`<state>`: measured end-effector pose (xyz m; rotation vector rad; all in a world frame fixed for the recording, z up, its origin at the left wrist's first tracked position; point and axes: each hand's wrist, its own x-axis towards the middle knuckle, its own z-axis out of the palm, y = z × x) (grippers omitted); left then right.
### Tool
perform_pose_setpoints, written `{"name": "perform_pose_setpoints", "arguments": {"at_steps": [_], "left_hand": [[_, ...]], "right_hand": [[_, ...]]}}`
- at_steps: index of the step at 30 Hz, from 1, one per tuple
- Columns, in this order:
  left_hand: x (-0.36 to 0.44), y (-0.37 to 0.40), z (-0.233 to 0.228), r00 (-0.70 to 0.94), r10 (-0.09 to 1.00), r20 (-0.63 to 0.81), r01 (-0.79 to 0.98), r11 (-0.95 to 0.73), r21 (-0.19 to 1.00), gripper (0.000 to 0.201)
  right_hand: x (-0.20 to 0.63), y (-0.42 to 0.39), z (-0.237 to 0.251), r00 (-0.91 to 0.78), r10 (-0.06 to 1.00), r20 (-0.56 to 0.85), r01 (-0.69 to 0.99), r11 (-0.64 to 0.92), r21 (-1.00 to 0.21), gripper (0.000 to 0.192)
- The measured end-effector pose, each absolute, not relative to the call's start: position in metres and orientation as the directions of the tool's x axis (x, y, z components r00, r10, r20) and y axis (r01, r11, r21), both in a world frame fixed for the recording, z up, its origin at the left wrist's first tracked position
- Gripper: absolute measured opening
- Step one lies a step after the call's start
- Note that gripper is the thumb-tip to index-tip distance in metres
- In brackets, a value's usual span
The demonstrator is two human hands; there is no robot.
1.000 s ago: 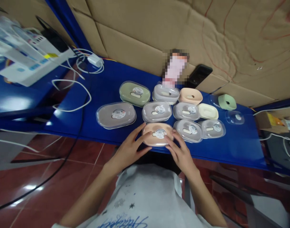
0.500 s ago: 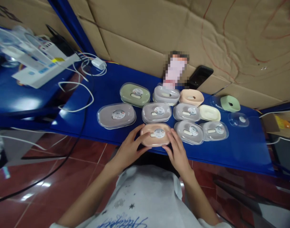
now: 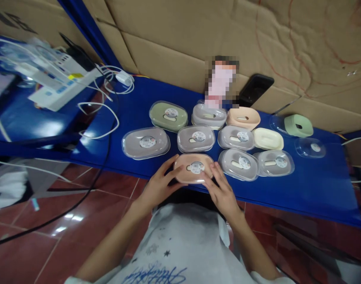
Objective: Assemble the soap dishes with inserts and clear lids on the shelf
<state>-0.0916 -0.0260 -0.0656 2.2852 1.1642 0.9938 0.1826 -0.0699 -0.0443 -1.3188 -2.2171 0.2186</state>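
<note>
Saw left hand [image 3: 158, 185] and right hand [image 3: 221, 191] at desk [image 3: 316, 185] near edge, fingers spread, clasping peach box [image 3: 193, 168] both ends, likely steadying it.

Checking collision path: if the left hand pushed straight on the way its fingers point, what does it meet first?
The left hand already touches the peach soap box; it points up-right, so beyond that likely the grey box behind, though depth is unclear.

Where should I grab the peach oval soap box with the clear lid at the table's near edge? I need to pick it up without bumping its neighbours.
Grip the peach oval soap box by its two rounded short ends, coming from the near side, as the left hand and right hand do. Grey lidded boxes crowd its far side.
</note>
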Motion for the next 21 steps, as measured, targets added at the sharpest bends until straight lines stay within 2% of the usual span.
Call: {"name": "perform_pose_setpoints", "arguments": {"at_steps": [5, 8, 9, 11, 12, 15, 18, 21], "left_hand": [[-0.098, -0.031, -0.049, 0.382, 0.799, 0.464, 0.515, -0.601, 0.611, 0.053], [-0.117, -0.009, -0.022, 0.271, 0.796, 0.541, 0.582, -0.583, 0.567, 0.040], [-0.126, 0.006, -0.011, 0.194, 0.785, 0.588, 0.631, -0.559, 0.538, 0.042], [-0.147, 0.051, 0.008, 0.079, 0.775, 0.627, 0.706, -0.487, 0.513, 0.068], [-0.157, 0.078, 0.014, 0.078, 0.777, 0.625, 0.713, -0.481, 0.509, 0.079], [-0.185, 0.160, 0.019, 0.100, 0.845, 0.525, 0.766, -0.402, 0.501, 0.092], [-0.201, 0.217, 0.006, 0.099, 0.907, 0.410, 0.808, -0.314, 0.499, 0.099], [-0.206, 0.243, -0.010, 0.236, 0.881, 0.410, 0.809, -0.412, 0.419, 0.088]], "right_hand": [[0.188, -0.077, -0.029, -0.427, 0.787, 0.446, 0.705, 0.598, -0.381, 0.090], [0.204, -0.069, 0.000, -0.401, 0.793, 0.459, 0.711, 0.585, -0.390, 0.086], [0.210, -0.060, 0.011, -0.393, 0.804, 0.446, 0.729, 0.568, -0.383, 0.082], [0.221, -0.031, 0.031, -0.405, 0.825, 0.395, 0.764, 0.542, -0.350, 0.071], [0.226, -0.012, 0.038, -0.416, 0.825, 0.383, 0.776, 0.541, -0.325, 0.062], [0.234, 0.056, 0.048, -0.413, 0.854, 0.318, 0.827, 0.497, -0.262, 0.046], [0.233, 0.113, 0.044, -0.386, 0.894, 0.227, 0.874, 0.433, -0.219, 0.047], [0.226, 0.143, 0.037, -0.399, 0.902, 0.162, 0.883, 0.426, -0.198, 0.058]]}}
